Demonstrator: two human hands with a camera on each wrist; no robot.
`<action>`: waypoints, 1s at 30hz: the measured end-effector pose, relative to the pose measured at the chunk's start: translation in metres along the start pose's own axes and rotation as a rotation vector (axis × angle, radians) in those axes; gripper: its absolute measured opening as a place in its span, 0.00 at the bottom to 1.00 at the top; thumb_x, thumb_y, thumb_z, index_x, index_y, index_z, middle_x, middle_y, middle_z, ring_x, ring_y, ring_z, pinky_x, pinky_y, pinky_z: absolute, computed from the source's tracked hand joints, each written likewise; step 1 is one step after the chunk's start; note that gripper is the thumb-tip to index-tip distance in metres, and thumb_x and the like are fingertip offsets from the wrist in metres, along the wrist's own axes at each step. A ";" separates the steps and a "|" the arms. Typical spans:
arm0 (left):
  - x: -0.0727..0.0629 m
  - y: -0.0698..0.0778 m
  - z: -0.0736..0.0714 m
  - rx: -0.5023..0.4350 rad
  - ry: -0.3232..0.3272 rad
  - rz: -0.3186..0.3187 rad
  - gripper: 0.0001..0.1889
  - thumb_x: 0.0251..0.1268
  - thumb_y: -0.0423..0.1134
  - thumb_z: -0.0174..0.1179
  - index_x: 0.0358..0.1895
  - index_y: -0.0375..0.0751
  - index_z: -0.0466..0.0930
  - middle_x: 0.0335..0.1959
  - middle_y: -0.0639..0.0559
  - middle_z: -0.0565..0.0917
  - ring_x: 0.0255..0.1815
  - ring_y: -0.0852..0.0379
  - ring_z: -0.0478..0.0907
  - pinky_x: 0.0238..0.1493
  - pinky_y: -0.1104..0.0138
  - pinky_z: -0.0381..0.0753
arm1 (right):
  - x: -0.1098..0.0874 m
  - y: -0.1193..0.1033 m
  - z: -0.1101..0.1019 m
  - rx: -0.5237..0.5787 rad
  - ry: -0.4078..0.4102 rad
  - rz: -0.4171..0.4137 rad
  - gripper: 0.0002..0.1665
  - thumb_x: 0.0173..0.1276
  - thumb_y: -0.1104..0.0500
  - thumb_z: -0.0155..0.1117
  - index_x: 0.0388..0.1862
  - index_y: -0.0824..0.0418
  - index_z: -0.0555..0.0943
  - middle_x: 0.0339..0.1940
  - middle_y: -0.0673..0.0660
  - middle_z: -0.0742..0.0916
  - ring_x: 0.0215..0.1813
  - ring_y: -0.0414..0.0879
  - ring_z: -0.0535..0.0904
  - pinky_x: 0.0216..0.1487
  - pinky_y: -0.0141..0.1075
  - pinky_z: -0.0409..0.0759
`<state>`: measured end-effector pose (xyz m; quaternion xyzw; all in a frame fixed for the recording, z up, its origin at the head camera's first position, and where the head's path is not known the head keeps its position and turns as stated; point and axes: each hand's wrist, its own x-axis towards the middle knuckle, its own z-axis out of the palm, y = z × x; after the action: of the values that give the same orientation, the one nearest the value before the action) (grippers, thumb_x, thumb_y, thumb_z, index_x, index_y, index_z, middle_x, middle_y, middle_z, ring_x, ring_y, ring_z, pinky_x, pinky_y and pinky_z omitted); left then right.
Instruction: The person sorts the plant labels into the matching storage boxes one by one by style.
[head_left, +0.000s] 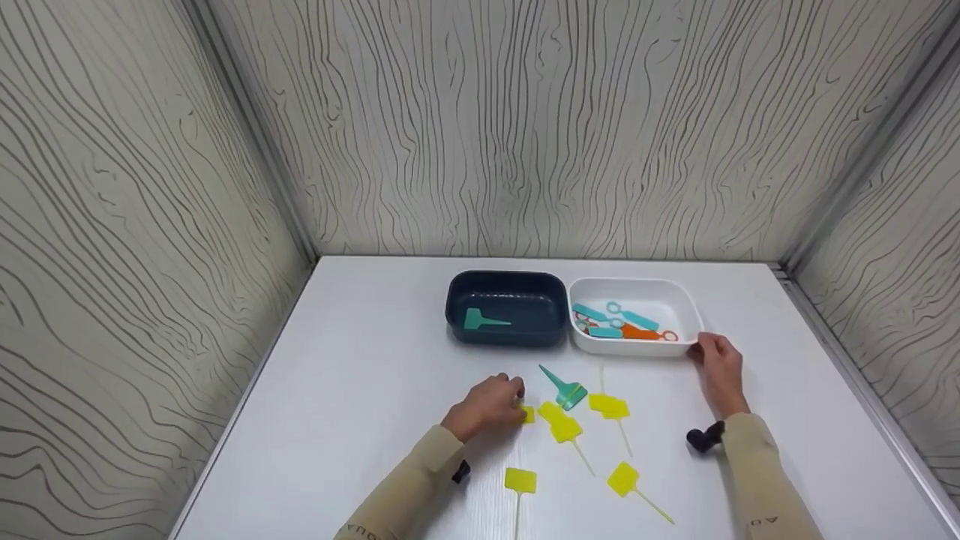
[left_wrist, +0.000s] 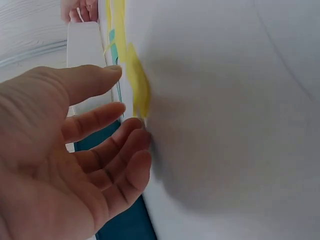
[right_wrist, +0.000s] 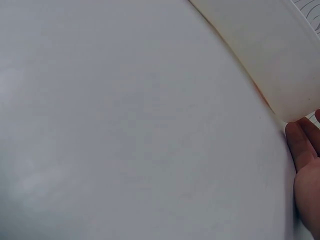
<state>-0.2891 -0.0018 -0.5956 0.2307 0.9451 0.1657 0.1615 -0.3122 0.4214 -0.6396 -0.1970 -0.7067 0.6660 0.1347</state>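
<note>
Several yellow plant labels with thin stems lie on the table, among them a yellow plant label point(head_left: 528, 414) beside my left hand point(head_left: 489, 405). In the left wrist view, the fingers of that hand are loosely bent, thumb apart, close to a yellow label point(left_wrist: 138, 82), with nothing visibly held. My right hand point(head_left: 721, 369) holds the near right corner of a white container point(head_left: 637, 347), which contains turquoise and orange ring-ended tags point(head_left: 639, 332). Green T-shaped labels point(head_left: 564, 390) lie stacked just short of the containers. One green label point(head_left: 480, 320) rests inside the dark blue container point(head_left: 506, 337).
The two containers stand side by side near the back of the white table point(head_left: 360, 360). More yellow labels lie nearer the front, one a single label point(head_left: 520, 480) and another at an angle point(head_left: 623, 479). Patterned panels point(head_left: 525, 127) enclose the table at the back and sides.
</note>
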 end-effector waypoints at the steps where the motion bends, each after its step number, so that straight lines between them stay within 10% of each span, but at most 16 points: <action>1: -0.001 0.001 0.000 0.025 -0.001 0.007 0.16 0.60 0.46 0.66 0.50 0.48 0.80 0.36 0.54 0.76 0.34 0.57 0.69 0.41 0.67 0.76 | 0.000 0.000 0.000 -0.008 0.003 0.002 0.32 0.75 0.43 0.53 0.61 0.69 0.71 0.51 0.54 0.80 0.48 0.35 0.78 0.52 0.21 0.78; 12: -0.009 0.015 0.004 0.098 -0.029 -0.024 0.20 0.59 0.47 0.69 0.54 0.50 0.78 0.38 0.53 0.73 0.38 0.55 0.68 0.40 0.65 0.77 | 0.000 0.001 0.002 -0.044 0.043 -0.023 0.28 0.75 0.46 0.53 0.57 0.70 0.73 0.41 0.46 0.82 0.45 0.34 0.80 0.50 0.20 0.77; 30: -0.006 0.024 0.006 0.131 -0.087 -0.053 0.14 0.66 0.43 0.63 0.53 0.52 0.78 0.39 0.51 0.74 0.40 0.54 0.68 0.45 0.64 0.78 | 0.001 0.001 0.000 -0.128 0.021 -0.010 0.34 0.75 0.39 0.49 0.62 0.67 0.72 0.52 0.52 0.81 0.52 0.35 0.76 0.52 0.18 0.74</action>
<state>-0.2725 0.0161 -0.5899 0.2226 0.9518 0.0891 0.1914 -0.3127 0.4222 -0.6402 -0.2087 -0.7474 0.6166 0.1328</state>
